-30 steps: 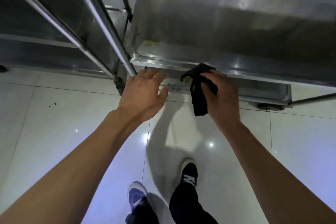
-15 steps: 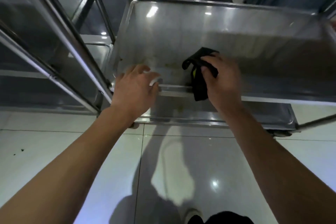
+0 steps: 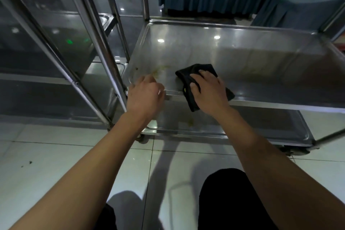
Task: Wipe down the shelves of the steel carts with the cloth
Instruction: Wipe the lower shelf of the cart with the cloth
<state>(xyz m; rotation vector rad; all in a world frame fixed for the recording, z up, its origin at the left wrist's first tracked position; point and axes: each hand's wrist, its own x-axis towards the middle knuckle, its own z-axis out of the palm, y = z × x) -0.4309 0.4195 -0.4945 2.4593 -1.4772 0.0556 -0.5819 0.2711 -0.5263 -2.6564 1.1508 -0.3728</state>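
1. Cloth point(image 3: 194, 76): black, soft and limp, it lies on the near edge of the cart's middle shelf point(image 3: 242, 58), one end hanging over the rim.
2. Right hand point(image 3: 209, 89) presses flat on it, fingers spread; a flat palm looks better than a pinch, since the steel seems slick.
3. Left hand point(image 3: 145, 95) curls over the shelf's near corner, bracing.
4. Yellowish smears point(image 3: 160, 70) sit just left of the cloth.

Right hand point(image 3: 209, 91) presses black cloth point(image 3: 194, 73) on shelf point(image 3: 261, 58), perhaps flat.
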